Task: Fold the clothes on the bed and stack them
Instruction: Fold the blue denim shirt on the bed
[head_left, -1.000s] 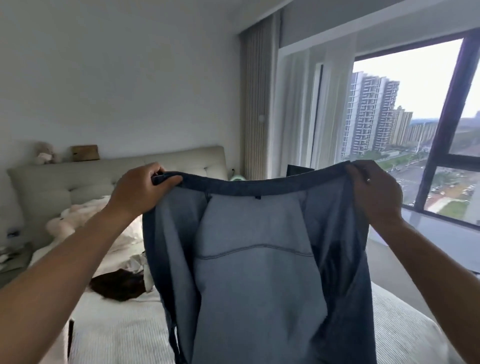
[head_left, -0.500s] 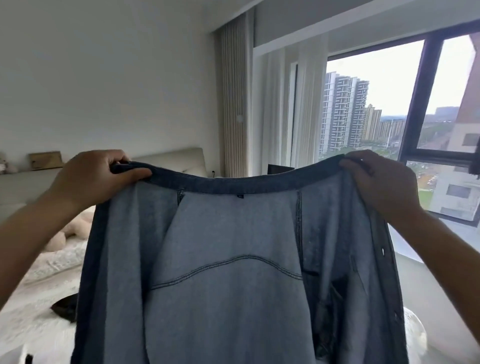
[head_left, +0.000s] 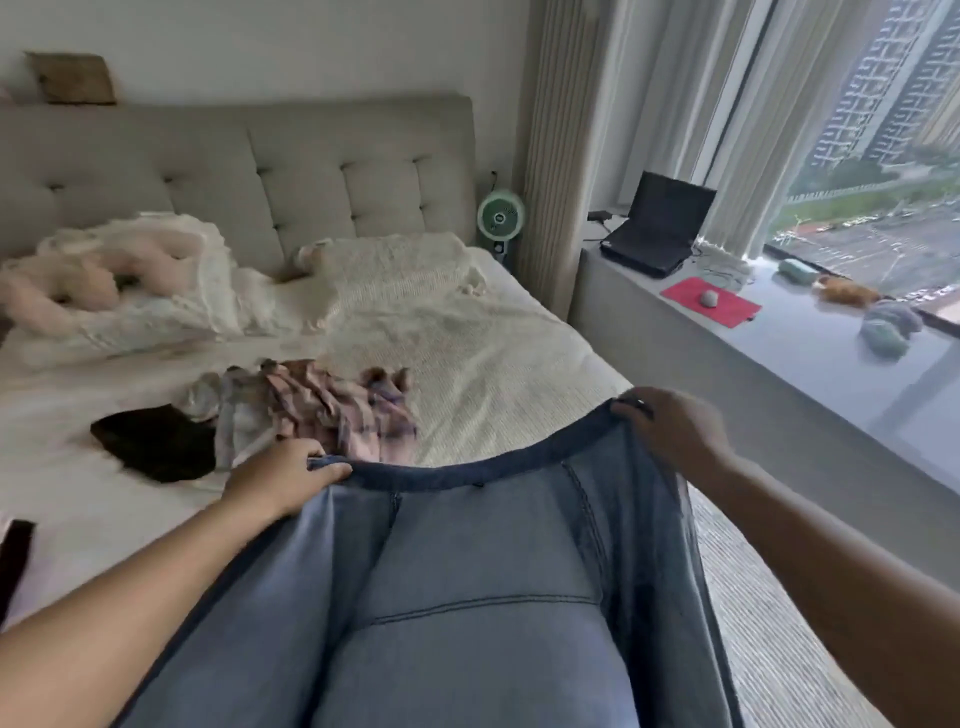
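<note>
left hand (head_left: 283, 478) gripping the denim (head_left: 467, 597) collar | right hand (head_left: 670, 426) pinching the other end | denim hanging spread over the bed (head_left: 493, 364) | plaid shirt (head_left: 332, 410) and black top (head_left: 156, 441) lying just beyond

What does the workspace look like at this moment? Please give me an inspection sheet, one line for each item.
Surface: bed with a cream knitted cover, rumpled bedding near the headboard.
Job's things: denim garment held spread by its dark top edge; plaid garment and black garment lie crumpled and unfolded on the bed.
Clutter: plush toy among the bedding.
Grippers: left hand and right hand each grip the denim's top edge, fingers curled over it.
Cables: thin cables beside the laptop on the window ledge.
Surroundings: green fan by the headboard, red mat with a mouse, curtains, large window.
</note>
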